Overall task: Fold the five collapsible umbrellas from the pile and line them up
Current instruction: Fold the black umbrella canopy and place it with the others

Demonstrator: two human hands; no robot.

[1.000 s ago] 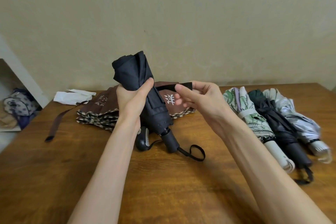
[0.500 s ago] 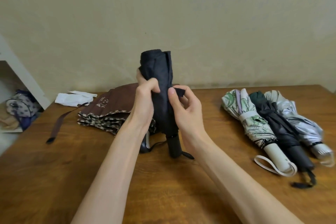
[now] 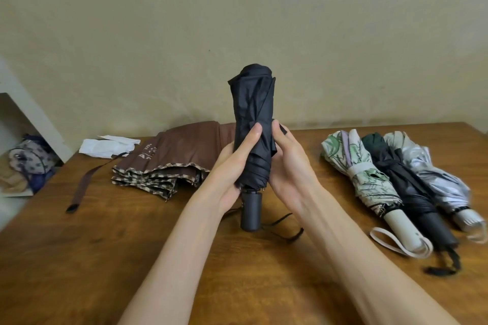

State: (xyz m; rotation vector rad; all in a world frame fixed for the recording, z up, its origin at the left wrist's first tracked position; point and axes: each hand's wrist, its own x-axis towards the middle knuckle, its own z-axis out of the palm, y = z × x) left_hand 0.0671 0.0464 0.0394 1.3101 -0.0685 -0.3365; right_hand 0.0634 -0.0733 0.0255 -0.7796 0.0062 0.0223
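A black collapsible umbrella (image 3: pixel 253 113) stands upright in front of me, its handle end on the wooden table (image 3: pixel 132 258). My left hand (image 3: pixel 232 166) grips its rolled canopy from the left. My right hand (image 3: pixel 289 163) wraps it from the right, thumb pressing the black strap against the cloth. Behind it a brown umbrella (image 3: pixel 174 161) with a checked border lies loose and flat. At the right, three folded umbrellas lie side by side: a green floral one (image 3: pixel 364 177), a black one (image 3: pixel 406 187) and a silver one (image 3: pixel 435 177).
A white cloth (image 3: pixel 105 146) lies at the table's back left, and a brown strap (image 3: pixel 81 187) trails toward the left edge. Left of the table, a white shelf holds a patterned bag (image 3: pixel 29 161). A plain wall stands close behind.
The black umbrella went from tilted to upright. My right hand brought the strap across and now closes round the canopy; my left hand slid lower.
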